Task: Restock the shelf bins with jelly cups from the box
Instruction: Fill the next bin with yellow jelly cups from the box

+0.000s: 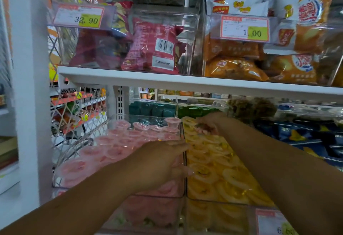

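Two bare hands, left hand and right hand, on long bare forearms, bare up to the lower edge.

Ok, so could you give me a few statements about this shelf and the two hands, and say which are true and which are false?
1. The pink jelly cups lie in the bin left of the yellow jelly cups. True.
2. The right hand reaches farther back than the left hand. True.
3. The right-hand label reads 32.90. False: the price tag in front of the orange snack bags reads 1.00; the left tag reads 32.90.
4. Both hands are up on the top level. False: both are below the white shelf board, over the jelly cups.
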Motion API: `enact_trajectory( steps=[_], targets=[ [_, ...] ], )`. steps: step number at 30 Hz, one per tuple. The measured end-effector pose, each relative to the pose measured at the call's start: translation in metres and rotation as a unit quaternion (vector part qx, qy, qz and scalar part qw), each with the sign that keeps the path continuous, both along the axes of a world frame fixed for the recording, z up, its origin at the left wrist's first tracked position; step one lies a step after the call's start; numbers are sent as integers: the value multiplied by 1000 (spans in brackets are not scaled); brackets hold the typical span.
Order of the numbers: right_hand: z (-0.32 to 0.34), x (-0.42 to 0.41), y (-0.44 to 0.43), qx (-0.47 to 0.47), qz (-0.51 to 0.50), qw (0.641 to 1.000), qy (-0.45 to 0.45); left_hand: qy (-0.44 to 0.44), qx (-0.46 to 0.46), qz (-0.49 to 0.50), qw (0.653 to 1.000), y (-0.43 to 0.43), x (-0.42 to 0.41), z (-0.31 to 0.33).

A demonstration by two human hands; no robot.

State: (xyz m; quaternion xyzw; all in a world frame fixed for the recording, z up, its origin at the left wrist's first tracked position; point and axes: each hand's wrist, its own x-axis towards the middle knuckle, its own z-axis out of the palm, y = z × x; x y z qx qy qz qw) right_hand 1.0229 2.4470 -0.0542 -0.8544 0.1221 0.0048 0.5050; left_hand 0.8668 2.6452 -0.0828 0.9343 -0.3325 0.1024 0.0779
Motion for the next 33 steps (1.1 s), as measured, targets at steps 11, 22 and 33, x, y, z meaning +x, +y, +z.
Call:
enact_trajectory(
  steps=[11,22,33],
  targets=[
    [4,-224,-34,104,199,959,-172,-92,-202,-9,975,-17,-76,-35],
    [-389,-317,-75,117,260,886,365,484,-142,92,858,-21,-180,-354],
    [-582,-355,-55,47,142,850,504,602,-53,248,757,18,-199,-545]
  ],
)
